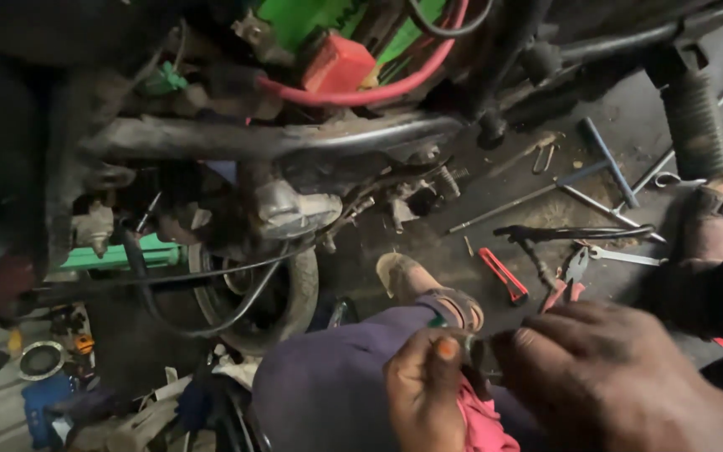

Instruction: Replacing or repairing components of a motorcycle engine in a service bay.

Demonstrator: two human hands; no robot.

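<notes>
We count two hands at the bottom of the frame, one pink rag, one small dark part, and one sandalled foot just above them. Our left hand (425, 393) pinches the small dark part (474, 351) between thumb and fingertips, and the pink rag (483, 423) bunches under that hand against our purple-clad knee (328, 385). Our right hand (621, 377) curls in from the lower right, its fingertips meeting the same part, so the part sits directly between the two hands; it is too blurred to name. On the floor at centre right lie one red-handled cutter (504, 274), one pair of red-handled pliers (571, 280) and one open-ended spanner (625, 256), near several long metal rods. A motorcycle wheel (253, 301) stands left of centre. At lower left we see one round tin (41, 359); what it holds we cannot tell.
</notes>
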